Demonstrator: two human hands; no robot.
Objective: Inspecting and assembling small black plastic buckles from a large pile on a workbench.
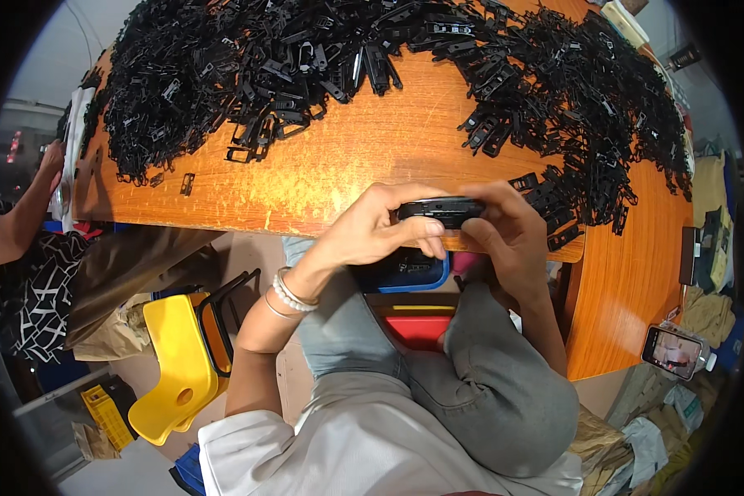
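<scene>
Between my two hands, just over the table's front edge, is a small black plastic part, long and narrow with rounded ends. My left hand pinches its left end, thumb below and fingers above. At its right end, the thumb and fingers of my right hand close on it. What the part belongs to cannot be made out. Several similar black plastic pieces lie on the table right beside my right hand. A beaded bracelet and a thin bangle circle my left wrist.
Large heaps of black plastic parts cover the back and right of the wooden table. Below its edge sits a blue-rimmed bin. A yellow chair stands left, a phone right. Another person's arm is at far left.
</scene>
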